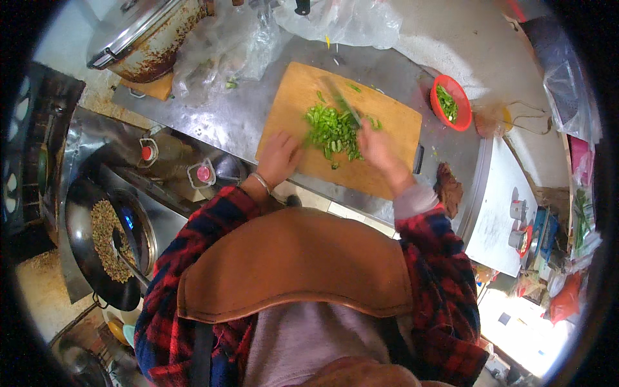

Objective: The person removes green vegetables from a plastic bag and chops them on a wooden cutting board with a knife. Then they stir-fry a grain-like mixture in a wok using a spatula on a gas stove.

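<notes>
Chopped green vegetable pieces (331, 126) lie heaped on a wooden cutting board (285, 92). My right hand (377, 145) is closed around the handle of a kitchen knife (341, 99), whose blurred blade crosses the upper right part of the heap. At the board's left edge is my left hand (280, 157), somewhat blurred, beside the pieces; it holds nothing that I can see, and its exact finger pose is unclear. A few stray green pieces are scattered above the heap. A red plastic bowl (465, 109) with cut greens in it stands right of the board.
A wok (80, 242) with chopped food and a ladle sits at the left, near a blue burner flame (128, 222). Bottles with red caps (147, 154) stand between it and the metal counter (203, 128). A large lidded pot (159, 53) is at upper left; a brown cloth-like item (449, 189) lies right.
</notes>
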